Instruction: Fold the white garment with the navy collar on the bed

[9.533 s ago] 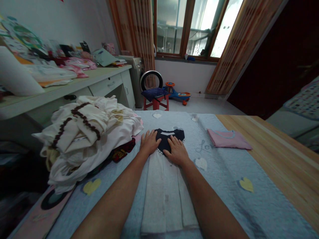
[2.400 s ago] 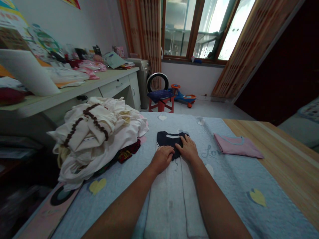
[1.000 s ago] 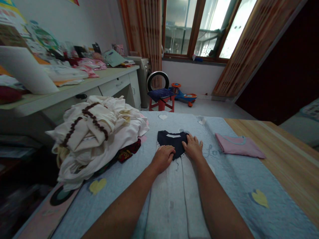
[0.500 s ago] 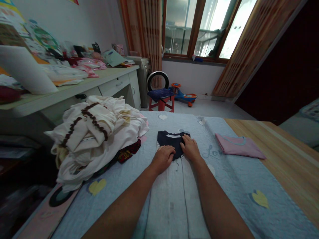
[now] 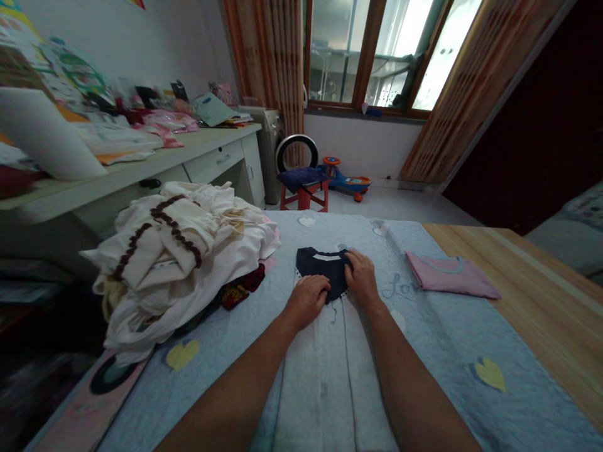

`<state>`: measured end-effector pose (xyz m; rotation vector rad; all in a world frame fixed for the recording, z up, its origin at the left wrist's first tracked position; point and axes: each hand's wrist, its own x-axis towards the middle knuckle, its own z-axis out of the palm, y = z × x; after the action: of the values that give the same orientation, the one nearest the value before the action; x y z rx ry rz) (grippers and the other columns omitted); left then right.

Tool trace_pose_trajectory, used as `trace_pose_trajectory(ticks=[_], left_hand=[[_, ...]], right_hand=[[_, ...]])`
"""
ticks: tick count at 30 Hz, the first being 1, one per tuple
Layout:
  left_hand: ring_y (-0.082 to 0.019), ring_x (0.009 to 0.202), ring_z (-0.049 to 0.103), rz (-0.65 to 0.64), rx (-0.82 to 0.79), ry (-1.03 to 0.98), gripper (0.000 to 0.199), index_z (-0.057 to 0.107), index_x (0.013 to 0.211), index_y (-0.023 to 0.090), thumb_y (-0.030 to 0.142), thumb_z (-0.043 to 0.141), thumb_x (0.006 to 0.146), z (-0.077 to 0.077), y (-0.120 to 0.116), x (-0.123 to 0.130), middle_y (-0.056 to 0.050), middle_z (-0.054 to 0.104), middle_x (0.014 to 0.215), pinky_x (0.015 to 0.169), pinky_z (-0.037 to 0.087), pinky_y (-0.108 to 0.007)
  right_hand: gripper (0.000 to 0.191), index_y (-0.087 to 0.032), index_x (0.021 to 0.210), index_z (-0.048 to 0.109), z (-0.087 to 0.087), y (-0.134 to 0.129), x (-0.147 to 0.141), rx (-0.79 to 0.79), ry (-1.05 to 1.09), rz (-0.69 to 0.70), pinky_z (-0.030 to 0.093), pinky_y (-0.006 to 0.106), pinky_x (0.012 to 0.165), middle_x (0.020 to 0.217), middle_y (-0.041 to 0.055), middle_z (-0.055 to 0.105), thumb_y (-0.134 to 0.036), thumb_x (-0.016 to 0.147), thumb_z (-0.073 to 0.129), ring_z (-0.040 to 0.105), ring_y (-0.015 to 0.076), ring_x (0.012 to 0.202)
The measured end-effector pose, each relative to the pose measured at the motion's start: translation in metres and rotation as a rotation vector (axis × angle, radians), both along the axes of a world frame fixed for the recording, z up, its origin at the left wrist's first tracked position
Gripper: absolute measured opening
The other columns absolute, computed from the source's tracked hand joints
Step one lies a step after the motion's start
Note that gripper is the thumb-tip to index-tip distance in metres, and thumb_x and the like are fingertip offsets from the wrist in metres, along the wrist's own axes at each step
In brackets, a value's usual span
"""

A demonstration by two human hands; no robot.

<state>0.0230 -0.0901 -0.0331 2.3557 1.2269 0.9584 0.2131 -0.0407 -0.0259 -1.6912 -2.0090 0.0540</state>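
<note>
A garment (image 5: 335, 267) lies on the bed cover in front of me, its upper part dark navy with a white strip near the neckline. A long pale panel (image 5: 325, 376) runs from its lower edge toward me, and I cannot tell whether it is part of the same piece. My left hand (image 5: 308, 298) rests palm down over the lower left of the navy cloth, fingers stretched out and together. At the upper right corner, my right hand (image 5: 362, 276) has its fingers bent round the edge of the cloth; the thumb is partly hidden.
To the left is a heap of white clothes (image 5: 183, 251) with brown trim. A folded pink garment (image 5: 455, 276) lies right, near the bare wooden edge (image 5: 527, 270). Beyond the blue cover (image 5: 424, 370) stand a red stool (image 5: 304, 198), a toy car (image 5: 348, 182) and a cluttered desk (image 5: 207, 147).
My right hand's fingers have gone from spread on the navy cloth to curled at its upper right corner. The left hand has stayed in place.
</note>
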Motion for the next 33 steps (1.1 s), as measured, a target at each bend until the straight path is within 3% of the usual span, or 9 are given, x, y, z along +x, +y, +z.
trace_pose_trajectory(ticks=[2,6,15,21,24,26,29,33], left_hand=[[-0.021,0.111,0.063,-0.001,0.001,0.001,0.021,0.066,0.096,0.023,0.007,0.057,0.085,0.001,0.0,0.0,-0.004,0.071,0.114,0.1,0.045,-0.04],[-0.021,0.106,0.064,-0.011,-0.007,0.006,0.02,0.065,0.095,0.022,0.007,0.056,0.085,0.003,-0.001,0.0,-0.004,0.071,0.109,0.097,0.046,-0.038],[-0.021,0.11,0.063,0.012,-0.005,0.019,0.018,0.064,0.095,0.022,0.008,0.056,0.087,0.004,-0.002,0.001,-0.005,0.071,0.112,0.102,0.044,-0.04],[-0.025,0.128,0.056,0.268,-0.003,0.099,0.025,0.066,0.106,0.02,0.009,0.049,0.091,0.004,0.002,-0.002,-0.009,0.068,0.127,0.114,0.034,-0.052],[-0.025,0.133,0.052,0.311,-0.033,0.182,0.031,0.065,0.117,0.018,0.012,0.046,0.093,0.002,0.004,-0.004,-0.011,0.063,0.135,0.115,0.033,-0.051],[-0.025,0.134,0.051,0.305,-0.033,0.226,0.033,0.063,0.122,0.017,0.014,0.047,0.094,0.001,0.004,-0.004,-0.011,0.061,0.138,0.116,0.032,-0.05],[-0.025,0.135,0.05,0.28,-0.012,0.261,0.035,0.062,0.125,0.017,0.016,0.048,0.093,0.0,0.003,-0.003,-0.011,0.061,0.138,0.117,0.031,-0.051],[-0.024,0.135,0.05,0.248,0.004,0.291,0.037,0.061,0.127,0.017,0.015,0.05,0.092,-0.001,0.006,-0.004,-0.01,0.061,0.138,0.118,0.031,-0.048]], right_hand=[[0.041,-0.019,0.128,0.062,0.001,-0.001,-0.004,0.009,0.009,0.102,0.026,0.042,0.117,0.14,0.0099,0.058,-0.018,0.092,0.041,0.048,0.0212,0.132],[0.041,-0.017,0.131,0.06,-0.003,-0.003,-0.012,-0.118,-0.059,0.216,0.027,0.042,0.117,0.144,0.0101,0.055,-0.022,0.094,0.045,0.046,0.0212,0.136],[0.052,-0.013,0.146,0.045,-0.004,-0.005,-0.016,-0.217,-0.21,0.123,0.024,0.043,0.118,0.157,0.0127,0.037,-0.035,0.099,0.044,0.029,0.0272,0.147],[0.046,-0.01,0.136,0.056,-0.009,-0.005,-0.011,-0.047,-0.059,0.049,0.03,0.046,0.116,0.148,0.0162,0.049,-0.027,0.093,0.049,0.041,0.029,0.139],[0.04,-0.013,0.125,0.064,-0.01,-0.003,-0.009,0.126,0.064,0.143,0.035,0.045,0.113,0.138,0.015,0.059,-0.017,0.089,0.047,0.05,0.0263,0.131],[0.038,-0.015,0.122,0.066,-0.009,-0.005,-0.012,0.152,0.098,0.232,0.038,0.043,0.112,0.134,0.0137,0.062,-0.016,0.089,0.047,0.054,0.0242,0.127],[0.036,-0.014,0.124,0.065,-0.009,-0.009,-0.02,0.038,0.029,0.292,0.038,0.043,0.112,0.137,0.0138,0.06,-0.02,0.091,0.051,0.053,0.0243,0.128],[0.044,-0.012,0.136,0.056,-0.009,-0.014,-0.027,-0.099,-0.094,0.254,0.032,0.046,0.115,0.148,0.0147,0.05,-0.027,0.094,0.052,0.043,0.027,0.139]])
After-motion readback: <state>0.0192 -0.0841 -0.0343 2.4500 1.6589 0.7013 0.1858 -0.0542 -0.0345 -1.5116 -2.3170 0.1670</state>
